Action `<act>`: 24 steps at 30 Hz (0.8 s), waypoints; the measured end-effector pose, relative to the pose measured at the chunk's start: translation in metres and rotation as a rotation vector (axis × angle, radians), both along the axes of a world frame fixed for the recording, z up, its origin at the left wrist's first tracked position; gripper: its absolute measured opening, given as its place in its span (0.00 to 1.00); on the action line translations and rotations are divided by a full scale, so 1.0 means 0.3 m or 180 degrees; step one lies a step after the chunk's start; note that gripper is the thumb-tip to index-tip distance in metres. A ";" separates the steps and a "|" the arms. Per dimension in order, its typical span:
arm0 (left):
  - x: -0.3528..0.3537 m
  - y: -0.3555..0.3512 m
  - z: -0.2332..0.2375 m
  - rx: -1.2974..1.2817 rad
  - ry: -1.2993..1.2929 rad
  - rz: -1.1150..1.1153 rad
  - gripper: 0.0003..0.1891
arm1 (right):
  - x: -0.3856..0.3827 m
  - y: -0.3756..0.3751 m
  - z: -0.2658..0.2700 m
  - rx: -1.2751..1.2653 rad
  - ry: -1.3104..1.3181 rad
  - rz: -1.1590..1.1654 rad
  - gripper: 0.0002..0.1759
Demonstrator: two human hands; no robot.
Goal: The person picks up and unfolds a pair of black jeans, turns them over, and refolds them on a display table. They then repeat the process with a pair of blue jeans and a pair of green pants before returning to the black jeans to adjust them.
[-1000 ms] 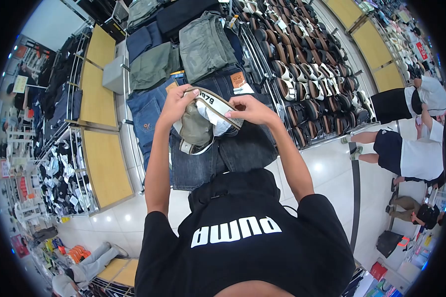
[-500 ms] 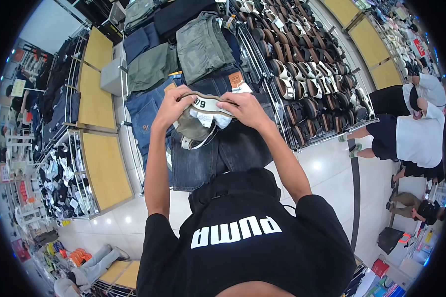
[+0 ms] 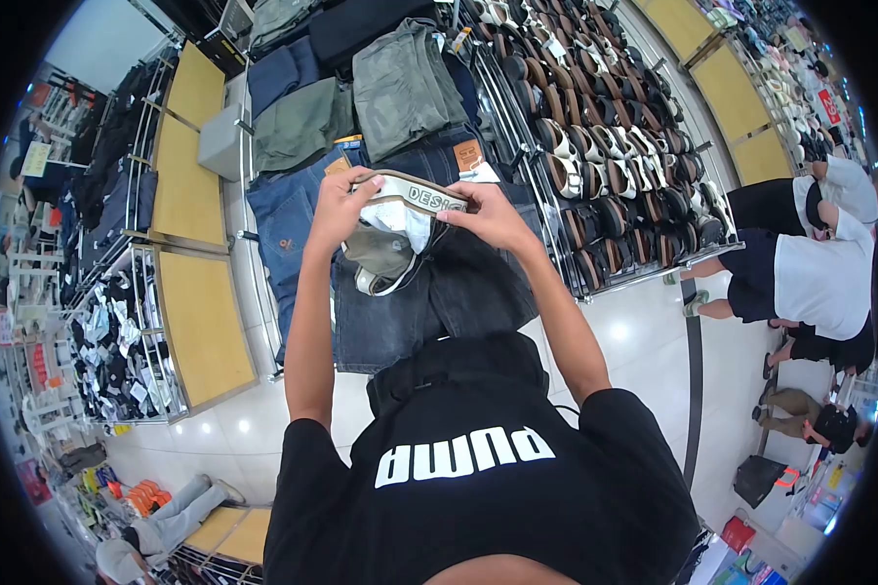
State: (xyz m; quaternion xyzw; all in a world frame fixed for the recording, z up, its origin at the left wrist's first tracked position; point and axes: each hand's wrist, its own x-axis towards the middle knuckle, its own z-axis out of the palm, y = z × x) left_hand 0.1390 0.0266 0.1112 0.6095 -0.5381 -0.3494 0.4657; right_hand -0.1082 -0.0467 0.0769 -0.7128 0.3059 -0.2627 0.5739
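Note:
Both hands hold a small olive cloth item (image 3: 385, 252) with a pale, brown-edged band, stretched between them above the denim. On the band, "DESIG" can be read, and its last letters are under my right fingers. A white label or lining shows below the band, and a white-trimmed loop hangs lower left. My left hand (image 3: 339, 213) pinches the band's left end. My right hand (image 3: 490, 214) grips its right end, thumb in front. Under the item lie dark grey jeans (image 3: 478, 297) and blue jeans (image 3: 288, 219).
Folded olive trousers (image 3: 407, 90) lie farther back on the display. Racks of sandals (image 3: 600, 151) stand to the right. Wooden panels (image 3: 205, 327) and a bin of small clothing (image 3: 122, 351) are at left. People (image 3: 815, 283) stand at far right.
The band has been turned or shifted in my hands: the earlier frame showed "79" on it, now "DESIG" shows. More of the white label is visible.

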 end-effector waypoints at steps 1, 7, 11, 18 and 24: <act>0.001 0.002 -0.010 0.0018 0.0007 -0.0017 0.12 | -0.011 0.005 0.007 0.0018 0.0007 -0.0017 0.18; -0.007 -0.005 -0.065 0.0173 0.0107 0.0036 0.12 | -0.028 -0.002 0.014 -0.0139 0.0306 -0.0412 0.17; 0.003 -0.004 -0.087 0.0166 0.0129 0.0075 0.15 | -0.026 0.002 0.006 0.0404 0.0359 -0.0428 0.17; 0.010 -0.024 -0.096 0.0107 -0.0136 0.0631 0.17 | -0.035 -0.007 0.022 -0.0615 0.0585 -0.0362 0.19; -0.224 -0.070 -0.008 -0.0336 -0.0152 0.0275 0.13 | 0.056 0.017 0.126 -0.1042 0.0398 -0.0074 0.25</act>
